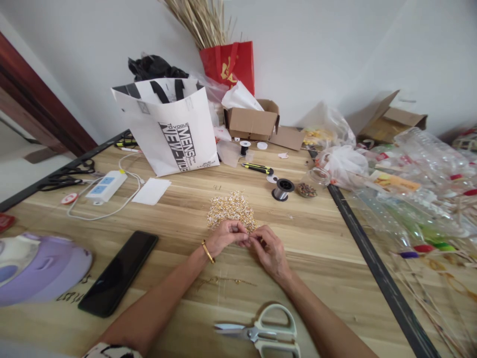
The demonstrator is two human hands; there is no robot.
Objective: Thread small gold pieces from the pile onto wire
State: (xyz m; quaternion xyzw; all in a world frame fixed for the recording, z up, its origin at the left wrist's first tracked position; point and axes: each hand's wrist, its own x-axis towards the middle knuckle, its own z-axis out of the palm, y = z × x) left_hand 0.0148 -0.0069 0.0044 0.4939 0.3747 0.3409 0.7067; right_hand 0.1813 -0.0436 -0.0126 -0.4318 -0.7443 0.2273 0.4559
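My left hand (230, 235) and my right hand (269, 248) meet at the fingertips in the middle of the table, both pinched closed. Whatever they hold between them is too small to make out. Just beyond the fingers lies a loose pile of tiny gold and white beads (230, 208). Between my forearms a thin gold beaded strand (227, 281) is stretched on the wood. Closer to me rest scissors with cream handles (261, 330), their blades pointing left.
At left are a black phone (118, 273), a purple device (48, 268), a power strip (107, 186) and white paper (152, 191). A white bag (167, 129), utility knife (258, 168), wire spool (283, 189) and bead jar (309, 185) stand farther back. Plastic bottles (387, 209) crowd the right.
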